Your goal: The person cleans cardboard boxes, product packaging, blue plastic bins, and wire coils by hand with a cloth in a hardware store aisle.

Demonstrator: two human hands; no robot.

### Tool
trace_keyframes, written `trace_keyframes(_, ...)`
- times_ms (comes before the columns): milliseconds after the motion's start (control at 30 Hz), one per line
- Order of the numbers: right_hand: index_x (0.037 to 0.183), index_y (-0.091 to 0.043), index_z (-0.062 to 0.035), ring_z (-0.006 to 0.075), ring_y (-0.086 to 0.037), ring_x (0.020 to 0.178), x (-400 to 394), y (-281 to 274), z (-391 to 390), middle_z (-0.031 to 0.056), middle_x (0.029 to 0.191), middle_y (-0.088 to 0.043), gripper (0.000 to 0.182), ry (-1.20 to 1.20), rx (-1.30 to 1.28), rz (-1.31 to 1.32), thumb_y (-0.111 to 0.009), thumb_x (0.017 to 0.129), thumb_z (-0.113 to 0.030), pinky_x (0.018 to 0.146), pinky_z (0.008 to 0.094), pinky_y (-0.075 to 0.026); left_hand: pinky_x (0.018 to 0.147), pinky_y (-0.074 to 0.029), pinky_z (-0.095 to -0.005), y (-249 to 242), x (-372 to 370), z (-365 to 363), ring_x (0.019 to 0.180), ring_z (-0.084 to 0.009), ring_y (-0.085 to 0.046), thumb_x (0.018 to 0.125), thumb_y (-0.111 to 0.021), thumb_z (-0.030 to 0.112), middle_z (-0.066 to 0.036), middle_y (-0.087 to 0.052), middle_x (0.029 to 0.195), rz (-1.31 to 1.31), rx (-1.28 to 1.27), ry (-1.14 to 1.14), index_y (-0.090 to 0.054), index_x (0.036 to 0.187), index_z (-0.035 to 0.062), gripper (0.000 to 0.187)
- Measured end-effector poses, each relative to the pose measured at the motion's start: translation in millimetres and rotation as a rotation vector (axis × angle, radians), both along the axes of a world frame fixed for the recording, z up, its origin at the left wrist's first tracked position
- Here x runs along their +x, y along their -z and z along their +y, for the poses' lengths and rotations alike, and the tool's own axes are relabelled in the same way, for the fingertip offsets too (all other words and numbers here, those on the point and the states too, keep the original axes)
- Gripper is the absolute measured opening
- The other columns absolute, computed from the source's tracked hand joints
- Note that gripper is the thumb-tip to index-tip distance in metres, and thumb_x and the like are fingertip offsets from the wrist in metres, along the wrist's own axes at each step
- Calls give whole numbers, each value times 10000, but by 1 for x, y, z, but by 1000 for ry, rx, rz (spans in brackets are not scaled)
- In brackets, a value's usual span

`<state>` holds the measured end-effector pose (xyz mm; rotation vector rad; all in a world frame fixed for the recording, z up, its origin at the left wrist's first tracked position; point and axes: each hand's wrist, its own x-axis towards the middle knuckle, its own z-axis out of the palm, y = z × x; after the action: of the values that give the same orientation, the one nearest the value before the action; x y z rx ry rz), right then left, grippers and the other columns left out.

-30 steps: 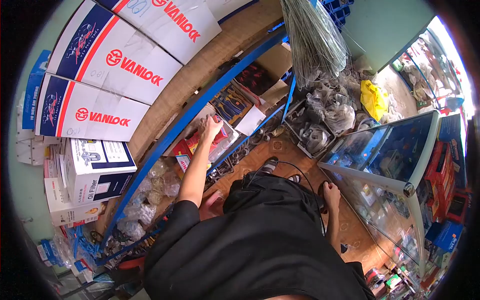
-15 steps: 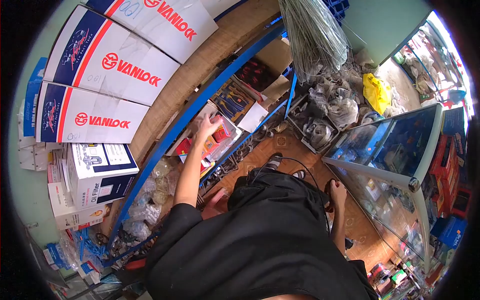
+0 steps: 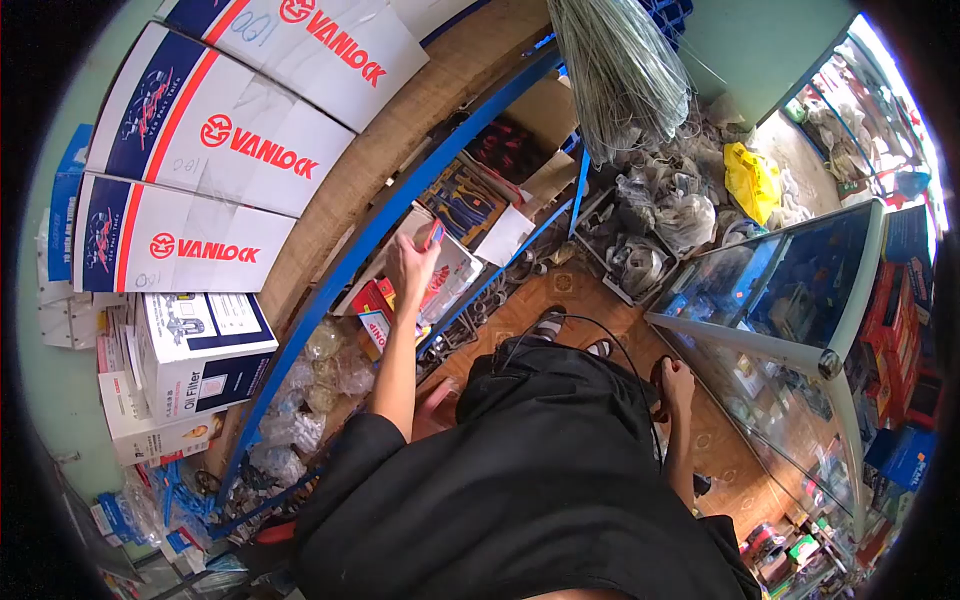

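Observation:
My left hand [image 3: 415, 266] is over an open white carton [image 3: 462, 265] on the shelf at the left. Its fingers are closed on a small red and blue item [image 3: 433, 237], too small to name. Just below the hand are red boxes [image 3: 374, 299] and a box with red and blue print [image 3: 376, 330]. Beyond the carton lie pliers with blue and yellow handles [image 3: 462, 205]. My right hand [image 3: 677, 384] hangs low by my side, its fingers curled around something dark that I cannot make out.
White VANLOCK cartons [image 3: 205, 247] and an oil filter box [image 3: 205, 345] stand on the left. A blue shelf post [image 3: 330, 290] runs close to my left arm. Wire bundles [image 3: 620, 80] hang ahead. A glass display case [image 3: 770, 290] stands at the right.
My left hand has lifted off the red box in the carton and turned upward, with the small red and blue item now showing in its fingers. My right hand has hardly moved.

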<state>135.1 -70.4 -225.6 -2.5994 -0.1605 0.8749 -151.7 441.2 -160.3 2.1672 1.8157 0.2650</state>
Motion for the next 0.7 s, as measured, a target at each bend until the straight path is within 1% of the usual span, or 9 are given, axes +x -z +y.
trace_keyframes(67,1065,-687,25,462,-644,1041,-3,6,-5,284,1061,-687,544,-5,-22,-9,-522,911,-471,916,490,-488,932,-434,-583,28,-13,-12,1101,-444,-569,776,-715,548,-252,-633,1089,74,33,70,-585,1078,13,628)
trace_keyframes(167,1063,-691,21,461,-643,1038,-8,-6,1,277,1060,-690,547,-24,-68,26,-523,910,-477,915,492,-490,1046,-306,-649,29,-4,-46,1295,-442,-464,760,-672,659,-262,-560,1350,276,-20,25,-535,1341,21,874)
trace_keyframes(233,1059,-691,20,462,-642,1037,-9,4,-4,273,1057,-692,544,-30,-60,16,-526,911,-477,911,493,-491,1074,-265,-655,23,3,-54,1325,-440,-443,748,-656,697,-251,-509,1430,331,-65,12,-491,1400,25,950)
trace_keyframes(367,1040,-689,21,460,-642,1031,-6,10,-4,267,1045,-694,538,-74,-68,30,-531,919,-479,901,494,-494,1056,-308,-652,-10,-1,-35,1380,-443,-363,663,-808,584,-193,-507,1429,285,-451,191,-424,1431,39,1016)
trace_keyframes(400,1037,-688,20,460,-642,1028,-5,12,-4,265,1039,-695,537,-76,-65,24,-531,921,-479,899,494,-494,1040,-327,-678,14,-12,-20,1406,-447,-315,572,-901,467,-166,-428,1490,208,-424,220,-356,1484,133,1114)
trace_keyframes(500,1025,-687,20,461,-644,1018,-4,14,-3,262,1024,-696,533,-90,-53,4,-529,929,-480,892,495,-496,1029,-326,-714,4,-16,-13,1431,-446,-269,511,-931,424,-139,-275,1584,245,-189,414,-265,1538,273,1233)
trace_keyframes(533,1021,-687,19,461,-645,1015,-5,14,-2,261,1021,-697,532,-100,-49,-3,-527,931,-480,891,496,-496,1035,-292,-742,10,-17,0,1457,-438,-218,481,-931,444,-108,-153,1630,320,-258,509,-183,1560,371,1315)
trace_keyframes(633,1014,-688,21,463,-645,1012,-8,6,1,266,1019,-696,532,-117,-39,-12,-525,930,-479,886,499,-499,1069,-259,-718,19,-18,17,1470,-401,-232,488,-918,515,-114,-194,1620,366,-359,555,-200,1566,368,1303)
trace_keyframes(700,1013,-689,22,465,-645,1011,-6,6,2,270,1025,-693,531,-128,-34,-30,-527,926,-476,882,501,-500,1084,-229,-717,17,-18,23,1465,-419,-234,516,-909,530,-126,-216,1607,403,-380,538,-217,1558,354,1263)
